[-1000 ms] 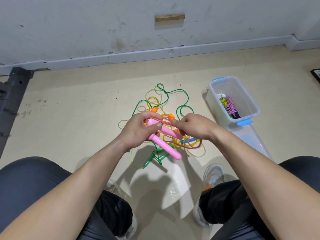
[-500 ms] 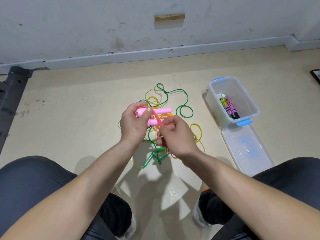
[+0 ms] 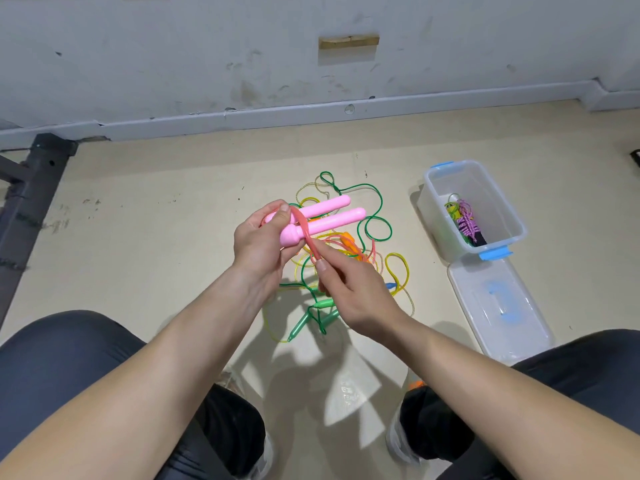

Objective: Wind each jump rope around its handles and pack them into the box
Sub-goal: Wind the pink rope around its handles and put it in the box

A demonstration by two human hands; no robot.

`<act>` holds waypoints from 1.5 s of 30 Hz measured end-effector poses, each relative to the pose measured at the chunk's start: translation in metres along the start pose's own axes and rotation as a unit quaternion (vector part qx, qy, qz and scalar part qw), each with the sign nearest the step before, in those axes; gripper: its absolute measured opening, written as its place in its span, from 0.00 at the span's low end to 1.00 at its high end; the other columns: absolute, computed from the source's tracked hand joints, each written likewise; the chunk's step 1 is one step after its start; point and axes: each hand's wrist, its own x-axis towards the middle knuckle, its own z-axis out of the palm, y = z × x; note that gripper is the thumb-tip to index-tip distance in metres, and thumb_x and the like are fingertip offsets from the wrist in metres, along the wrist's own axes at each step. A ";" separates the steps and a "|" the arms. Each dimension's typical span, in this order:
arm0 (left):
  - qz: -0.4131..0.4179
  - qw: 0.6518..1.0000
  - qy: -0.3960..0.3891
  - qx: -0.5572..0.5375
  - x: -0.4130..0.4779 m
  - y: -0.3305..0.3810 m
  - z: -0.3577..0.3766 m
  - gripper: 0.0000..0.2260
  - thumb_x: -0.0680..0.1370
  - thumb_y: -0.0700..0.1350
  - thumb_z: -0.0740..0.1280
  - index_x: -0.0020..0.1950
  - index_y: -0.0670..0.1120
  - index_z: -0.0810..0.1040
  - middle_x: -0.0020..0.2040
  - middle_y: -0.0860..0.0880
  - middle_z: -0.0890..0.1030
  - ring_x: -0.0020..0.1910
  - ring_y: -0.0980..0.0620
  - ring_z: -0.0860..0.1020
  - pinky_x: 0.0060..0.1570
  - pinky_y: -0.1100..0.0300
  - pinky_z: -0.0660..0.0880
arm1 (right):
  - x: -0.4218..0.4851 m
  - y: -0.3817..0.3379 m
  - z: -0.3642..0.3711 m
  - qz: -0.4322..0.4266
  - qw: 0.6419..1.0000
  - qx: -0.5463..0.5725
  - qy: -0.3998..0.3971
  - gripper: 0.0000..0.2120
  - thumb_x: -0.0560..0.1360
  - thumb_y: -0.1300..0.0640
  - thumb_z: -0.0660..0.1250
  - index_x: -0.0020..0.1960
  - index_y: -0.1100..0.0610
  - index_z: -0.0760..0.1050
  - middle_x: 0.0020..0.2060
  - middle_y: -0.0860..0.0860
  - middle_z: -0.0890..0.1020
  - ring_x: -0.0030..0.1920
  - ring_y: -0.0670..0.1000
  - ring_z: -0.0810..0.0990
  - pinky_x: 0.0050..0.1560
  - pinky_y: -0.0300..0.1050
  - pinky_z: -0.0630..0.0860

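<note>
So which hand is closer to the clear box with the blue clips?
The right hand. It pinches the pink rope on the pile side of the box; the left hand grips the pink handles farther away.

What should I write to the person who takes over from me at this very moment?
Left hand grips both pink handles, side by side.
Right hand pinches the pink rope, which crosses the handles; winding has barely begun.
Box stands open, lid beside it.
Done: one wound rope lies in the box.
Left: wind and pack the pink rope, then every rope in the tangle.
</note>
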 end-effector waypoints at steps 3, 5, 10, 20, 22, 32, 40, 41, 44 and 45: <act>-0.031 0.999 -0.017 -0.009 0.001 0.002 -0.001 0.04 0.80 0.40 0.69 0.54 0.42 0.81 0.49 0.44 0.82 0.39 0.48 0.83 0.47 0.53 0.84 | 0.004 0.003 -0.002 -0.030 0.998 -0.056 0.012 0.20 0.85 0.51 0.55 0.75 0.36 0.65 0.32 0.45 0.72 0.36 0.48 0.70 0.38 0.50 0.69; -0.057 0.997 -0.055 -0.020 0.000 0.007 -0.002 0.04 0.81 0.41 0.68 0.51 0.43 0.81 0.44 0.47 0.83 0.37 0.50 0.83 0.45 0.55 0.83 | 0.005 0.010 -0.003 -0.011 1.000 0.000 0.010 0.17 0.85 0.51 0.57 0.71 0.37 0.72 0.33 0.49 0.73 0.35 0.49 0.72 0.38 0.49 0.69; -0.105 0.981 -0.164 -0.023 -0.005 0.019 -0.003 0.07 0.83 0.42 0.63 0.50 0.43 0.80 0.41 0.49 0.83 0.37 0.53 0.82 0.40 0.59 0.83 | 0.013 0.019 -0.017 0.083 0.987 0.131 -0.032 0.15 0.78 0.46 0.67 0.45 0.59 0.82 0.33 0.57 0.73 0.36 0.47 0.70 0.40 0.48 0.67; -0.137 0.899 -0.399 0.118 -0.020 0.022 -0.011 0.07 0.78 0.40 0.66 0.55 0.42 0.78 0.41 0.47 0.82 0.35 0.54 0.80 0.34 0.60 0.80 | 0.025 0.030 -0.077 0.129 0.957 0.126 -0.225 0.15 0.73 0.64 0.74 0.31 0.52 0.77 0.24 0.42 0.74 0.26 0.39 0.70 0.30 0.33 0.66; -0.120 0.887 -0.406 0.186 -0.020 0.019 -0.011 0.07 0.77 0.40 0.70 0.55 0.43 0.79 0.41 0.48 0.82 0.35 0.55 0.79 0.32 0.62 0.77 | 0.028 0.031 -0.085 0.133 0.946 0.165 -0.246 0.05 0.70 0.63 0.78 0.40 0.58 0.82 0.29 0.52 0.78 0.28 0.41 0.72 0.31 0.33 0.67; 0.007 0.871 -0.365 0.328 -0.021 0.004 -0.009 0.07 0.80 0.37 0.69 0.56 0.44 0.77 0.42 0.52 0.83 0.39 0.57 0.81 0.34 0.64 0.75 | 0.030 0.013 -0.072 0.218 0.942 0.244 -0.078 0.04 0.76 0.67 0.70 0.43 0.62 0.83 0.31 0.53 0.82 0.28 0.45 0.73 0.28 0.36 0.66; 0.084 0.842 -0.311 0.432 -0.017 -0.015 -0.010 0.07 0.80 0.42 0.70 0.56 0.50 0.77 0.43 0.51 0.80 0.38 0.58 0.78 0.40 0.60 0.73 | 0.021 0.006 -0.049 0.237 0.959 0.152 0.002 0.06 0.76 0.63 0.72 0.42 0.56 0.86 0.28 0.48 0.78 0.29 0.46 0.71 0.32 0.39 0.69; 0.093 0.844 -0.306 0.432 -0.018 -0.018 -0.009 0.07 0.80 0.42 0.70 0.55 0.51 0.77 0.44 0.52 0.80 0.38 0.59 0.78 0.40 0.61 0.73 | 0.020 0.004 -0.048 0.231 0.963 0.141 0.000 0.06 0.76 0.64 0.71 0.42 0.57 0.86 0.28 0.48 0.78 0.30 0.46 0.72 0.33 0.39 0.69; 0.105 0.835 -0.300 0.448 -0.016 -0.023 -0.011 0.06 0.80 0.44 0.70 0.54 0.53 0.77 0.50 0.49 0.78 0.41 0.58 0.77 0.41 0.60 0.71 | 0.018 0.000 -0.046 0.224 0.967 0.117 -0.018 0.06 0.76 0.65 0.69 0.44 0.62 0.85 0.30 0.50 0.77 0.31 0.46 0.72 0.33 0.38 0.69; 0.105 0.831 -0.303 0.455 -0.016 -0.023 -0.012 0.07 0.80 0.44 0.70 0.54 0.53 0.76 0.49 0.50 0.78 0.41 0.57 0.77 0.41 0.60 0.71 | 0.018 -0.001 -0.045 0.230 0.965 0.126 -0.028 0.06 0.76 0.66 0.68 0.44 0.64 0.85 0.31 0.51 0.77 0.32 0.46 0.72 0.33 0.38 0.68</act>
